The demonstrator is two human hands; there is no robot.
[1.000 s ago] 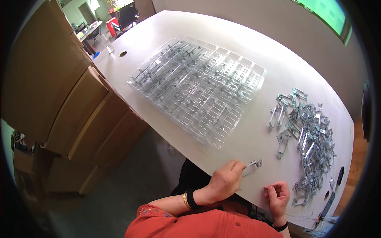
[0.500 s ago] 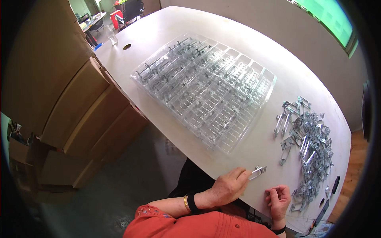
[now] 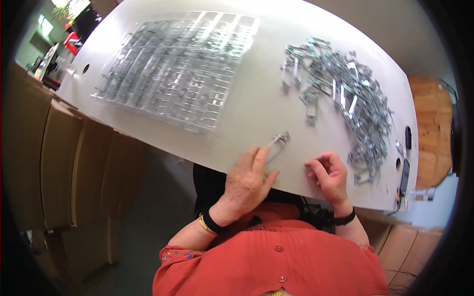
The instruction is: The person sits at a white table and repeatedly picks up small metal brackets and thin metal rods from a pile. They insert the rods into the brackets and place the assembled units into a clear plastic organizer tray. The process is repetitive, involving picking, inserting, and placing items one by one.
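My left hand (image 3: 246, 181) is closed around one end of a small metal bracket (image 3: 279, 140), a long narrow frame with a hinge-like piece at its far end. The bracket points away from me over the near part of the table. To its right my right hand (image 3: 330, 176) hovers by the table edge with fingers curled and thumb pressed to them. Whatever it may pinch is hidden. A large heap of similar metal brackets (image 3: 363, 108) lies beyond and right of that hand. Clear plastic trays (image 3: 210, 121) with long compartments, many filled with metal parts, sit at the far left.
The white table (image 3: 242, 140) curves around in front of me. At its right lie a black object (image 3: 408, 137), a dark tool (image 3: 405, 177) and a cable hole (image 3: 398, 164). Cardboard boxes (image 3: 84, 158) are stacked at the left. A wooden stool (image 3: 432, 130) stands beyond the right edge.
The whole view has swung to the right and down, so table and trays sit further left and up. My left hand still grips the bracket; my right hand stays curled.
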